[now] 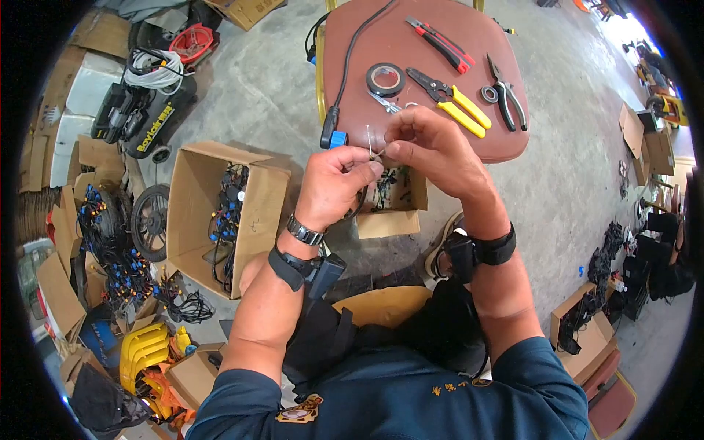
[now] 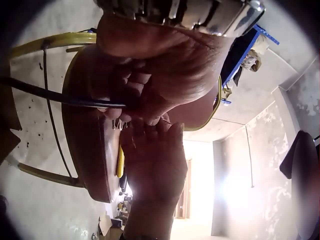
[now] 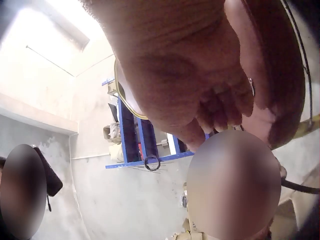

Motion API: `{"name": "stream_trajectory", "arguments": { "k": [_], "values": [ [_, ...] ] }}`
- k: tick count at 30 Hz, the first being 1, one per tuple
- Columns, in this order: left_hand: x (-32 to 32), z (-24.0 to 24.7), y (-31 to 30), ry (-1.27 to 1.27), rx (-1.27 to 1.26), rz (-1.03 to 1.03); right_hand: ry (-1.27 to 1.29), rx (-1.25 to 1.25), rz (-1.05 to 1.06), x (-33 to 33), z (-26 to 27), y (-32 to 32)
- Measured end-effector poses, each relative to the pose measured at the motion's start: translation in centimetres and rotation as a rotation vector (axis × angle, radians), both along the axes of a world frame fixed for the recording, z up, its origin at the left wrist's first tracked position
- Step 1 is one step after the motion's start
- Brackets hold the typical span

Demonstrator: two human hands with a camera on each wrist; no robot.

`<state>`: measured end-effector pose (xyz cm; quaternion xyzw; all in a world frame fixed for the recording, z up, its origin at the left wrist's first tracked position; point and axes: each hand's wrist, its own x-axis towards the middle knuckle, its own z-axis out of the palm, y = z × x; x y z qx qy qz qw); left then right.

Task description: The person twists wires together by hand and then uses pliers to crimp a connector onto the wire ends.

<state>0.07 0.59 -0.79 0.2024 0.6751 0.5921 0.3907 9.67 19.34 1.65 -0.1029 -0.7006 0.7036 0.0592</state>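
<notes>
My left hand grips a black cable whose thin wire ends stick out by the fingertips. One white wire points up above them. My right hand meets the left, thumb and forefinger pinching a thin wire end. Both hands are over the near edge of a brown padded chair seat. Just beyond the left hand lies a black lead with a blue connector. Past the right hand are yellow-handled wire strippers. In the right wrist view, the palm hides most of the wire.
On the seat lie black tape, a red-black utility knife and long-nose pliers. A small carton stands below the hands. A larger carton of blue-ended cables is at left, near a wheel.
</notes>
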Motion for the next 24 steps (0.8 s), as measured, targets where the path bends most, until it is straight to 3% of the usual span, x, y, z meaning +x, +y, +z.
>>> {"name": "stream_trajectory", "arguments": {
  "k": [9, 15, 24],
  "values": [
    [-0.3, -0.2, -0.2, -0.040, 0.156, -0.049, -0.032, -0.155, 0.067, 0.1, 0.3, -0.4],
    [-0.2, 0.2, -0.3, -0.142, 0.193, -0.090, 0.163, 0.013, 0.113, -0.3, -0.3, -0.8],
    [0.3, 0.4, 0.0, -0.096, 0.199, -0.066, -0.006, 0.145, 0.032, 0.2, 1.0, -1.3]
  ]
}}
